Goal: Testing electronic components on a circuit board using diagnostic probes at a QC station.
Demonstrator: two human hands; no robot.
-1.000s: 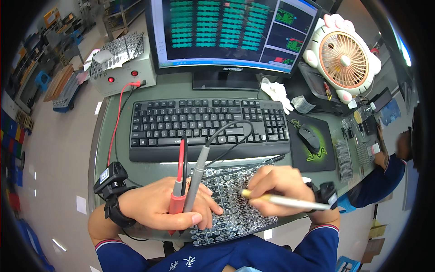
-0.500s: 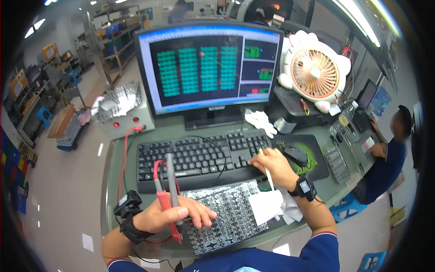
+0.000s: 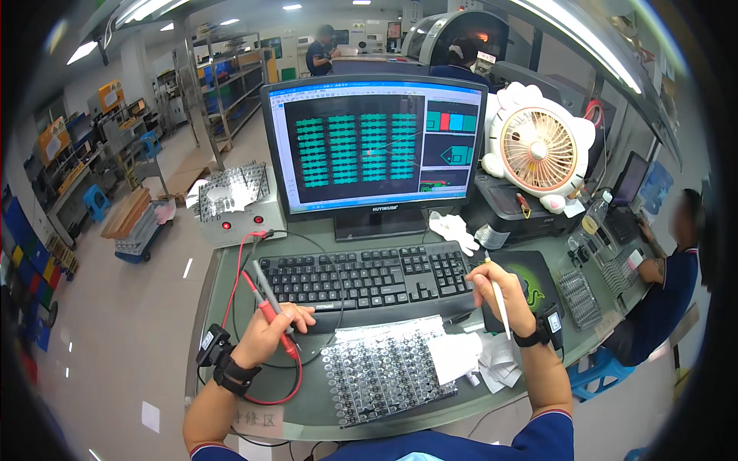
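- Left hand [image 3: 273,336]: fingers curled around a red probe [image 3: 267,310] and grey probe [image 3: 264,281], near the keyboard [image 3: 361,278].
- Circuit-board panel [image 3: 384,376]: flat on the counter [image 3: 307,399], white paper [image 3: 455,357] over its right side.
- Right hand [image 3: 516,309]: fingers pinching a slim white stick [image 3: 502,309].

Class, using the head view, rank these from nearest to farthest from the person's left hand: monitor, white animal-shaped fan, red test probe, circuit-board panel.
1. Red test probe: held in the left hand.
2. Circuit-board panel: to the hand's right.
3. Monitor: behind the keyboard.
4. White animal-shaped fan: right of the monitor, farthest.
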